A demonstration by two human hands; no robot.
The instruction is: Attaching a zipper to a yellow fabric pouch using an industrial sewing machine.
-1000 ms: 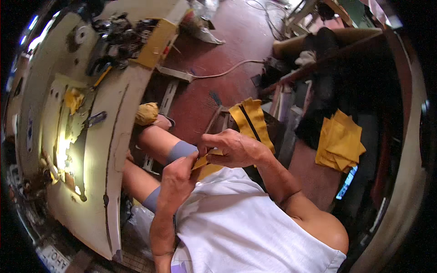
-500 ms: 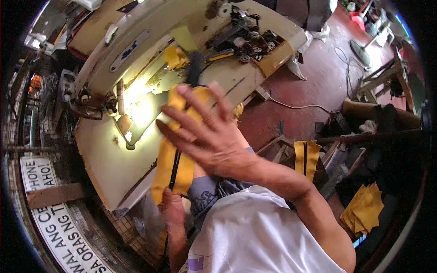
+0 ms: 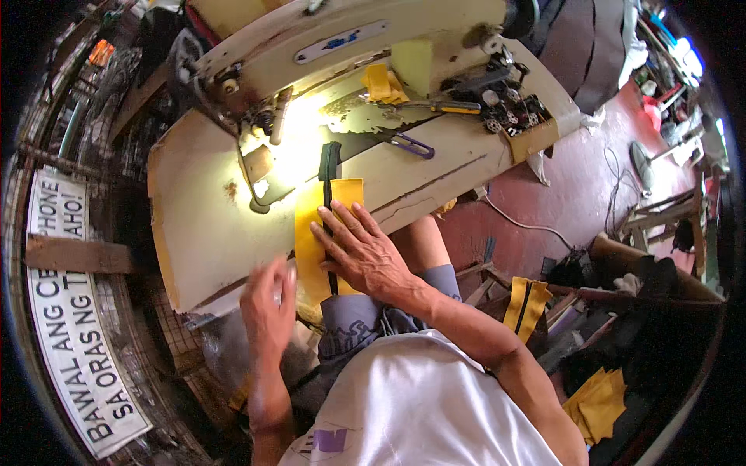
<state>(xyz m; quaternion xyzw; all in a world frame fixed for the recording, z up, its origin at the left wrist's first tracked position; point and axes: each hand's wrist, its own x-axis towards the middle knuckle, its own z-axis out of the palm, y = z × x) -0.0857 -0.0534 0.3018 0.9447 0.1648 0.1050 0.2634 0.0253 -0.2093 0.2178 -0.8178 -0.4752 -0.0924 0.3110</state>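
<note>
A long yellow fabric piece (image 3: 308,233) lies at the front edge of the sewing table (image 3: 206,256), hanging over toward my lap. Down its length runs a black zipper strip (image 3: 329,161), whose far end sticks out beyond the yellow fabric. My right hand (image 3: 365,255) rests flat on the piece, fingers spread across fabric and strip. Just left of the fabric, and apart from it, my left hand (image 3: 268,301) is raised, its loosely bent fingers slightly blurred and nothing visible in them. Beyond the fabric stands the sewing machine (image 3: 272,66), with its needle area brightly lit.
Purple thread snips (image 3: 412,145), a yellow-handled cutter (image 3: 458,108) and yellow scraps (image 3: 382,84) lie on the table. A tray (image 3: 538,140) of bobbins and small parts stands right. A yellow piece with a black strip (image 3: 527,309) and stacked yellow pieces (image 3: 597,405) are at lower right.
My left hand has let go of the fabric's near end and moved left. The right hand has settled flat on the piece, which now lies straighter on the table edge. The view has shifted.
</note>
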